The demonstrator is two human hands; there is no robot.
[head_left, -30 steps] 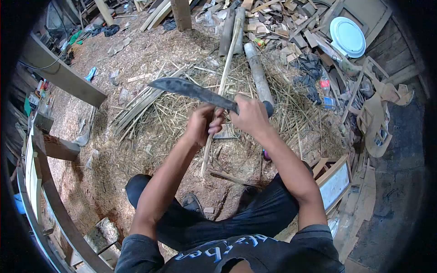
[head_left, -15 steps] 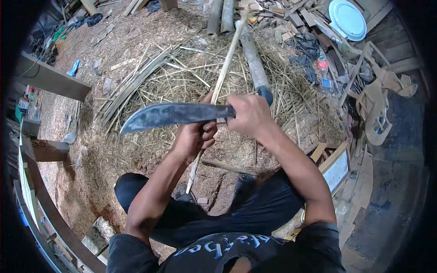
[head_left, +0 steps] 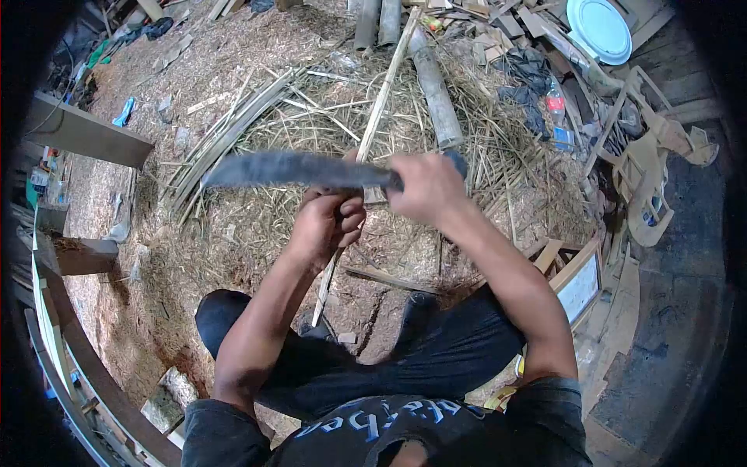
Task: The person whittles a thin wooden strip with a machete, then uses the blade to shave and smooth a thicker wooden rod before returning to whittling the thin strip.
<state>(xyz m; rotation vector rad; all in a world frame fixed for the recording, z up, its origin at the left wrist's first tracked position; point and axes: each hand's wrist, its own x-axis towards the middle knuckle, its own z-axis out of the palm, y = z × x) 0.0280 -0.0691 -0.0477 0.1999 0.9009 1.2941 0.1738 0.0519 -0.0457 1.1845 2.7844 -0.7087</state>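
The black shirt (head_left: 342, 436) has pale curly letters, hard to read. The left hand (head_left: 331, 222) has its fingers curled around a long thin stick (head_left: 383, 101). The right hand (head_left: 426, 185) grips the big knife (head_left: 288, 169), which lies across the stick. Farther off, a bottle (head_left: 555, 105) has a red label, too small to read.

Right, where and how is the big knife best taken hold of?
I'd take the knife by its handle, from the person's right, where the right hand grips: the long blade points left across the strip, near the left hand.
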